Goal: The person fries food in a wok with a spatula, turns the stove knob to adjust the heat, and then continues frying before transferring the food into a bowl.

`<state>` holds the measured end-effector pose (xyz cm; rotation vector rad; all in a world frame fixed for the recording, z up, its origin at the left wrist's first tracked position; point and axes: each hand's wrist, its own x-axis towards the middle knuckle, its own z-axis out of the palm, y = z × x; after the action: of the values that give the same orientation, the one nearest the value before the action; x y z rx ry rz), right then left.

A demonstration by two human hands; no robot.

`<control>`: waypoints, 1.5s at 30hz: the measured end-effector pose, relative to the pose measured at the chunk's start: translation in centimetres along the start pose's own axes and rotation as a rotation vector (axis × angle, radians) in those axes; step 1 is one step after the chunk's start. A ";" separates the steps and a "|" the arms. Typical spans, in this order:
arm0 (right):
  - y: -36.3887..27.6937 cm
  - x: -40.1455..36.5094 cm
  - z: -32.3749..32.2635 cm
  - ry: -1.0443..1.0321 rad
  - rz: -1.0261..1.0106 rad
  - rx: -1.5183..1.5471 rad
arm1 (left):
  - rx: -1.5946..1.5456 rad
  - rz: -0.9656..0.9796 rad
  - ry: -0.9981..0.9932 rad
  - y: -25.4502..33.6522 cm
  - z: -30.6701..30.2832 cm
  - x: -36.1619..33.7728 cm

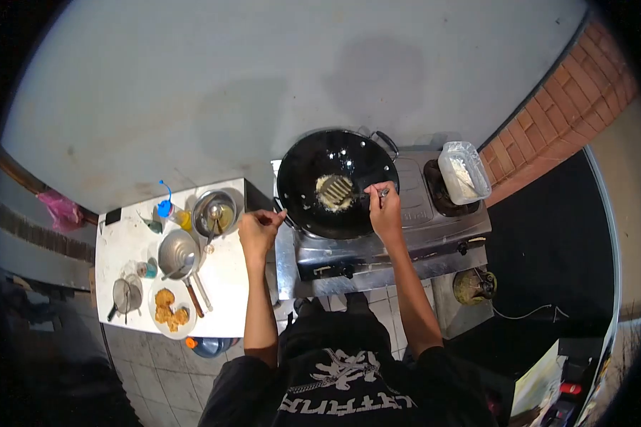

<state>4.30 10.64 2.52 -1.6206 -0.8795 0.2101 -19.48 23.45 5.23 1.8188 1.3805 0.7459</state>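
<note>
A large black wok (303, 160) sits on the gas stove's left burner. My right hand (384, 212) is closed around the handle of a slotted spatula (337, 189), whose head lies low in the wok. Pale, bubbling batter-like food (327, 205) shows around and through its slots. At the wok's left rim, my left hand (258, 233) has its fingertips pinched on the wok's side handle, which they partly cover.
Left, a white table (224, 299) bears a plate of fried pieces (165, 313), a metal pan (179, 250), a metal bowl (205, 206) and a strainer (126, 293). A plastic tub of white powder (465, 174) stands on the stove's (406, 249) right burner. A wall rises behind.
</note>
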 end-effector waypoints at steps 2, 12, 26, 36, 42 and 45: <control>0.7 0.6 0.7 0.058 -0.089 0.042 | -0.031 0.028 -0.009 -0.5 0.0 0.4; -3.4 -0.1 0.7 -0.030 -0.157 -0.062 | -0.089 0.069 -0.065 -1.2 -0.1 0.6; -5.3 -0.7 1.8 0.233 0.087 -0.099 | -0.045 0.131 -0.082 -1.7 0.1 1.0; -2.8 -1.7 3.1 0.245 0.032 -0.160 | -0.055 0.149 -0.071 -1.6 0.1 1.1; -3.1 -2.1 3.3 0.246 -0.019 -0.176 | -0.042 0.150 -0.096 -1.3 -0.2 1.1; -1.7 -2.1 3.1 0.228 0.006 -0.197 | -0.081 0.132 -0.105 -1.7 0.1 1.2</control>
<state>0.34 11.66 2.51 -1.7889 -0.7374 -0.0595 -20.08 24.90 3.79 1.8710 1.1560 0.7511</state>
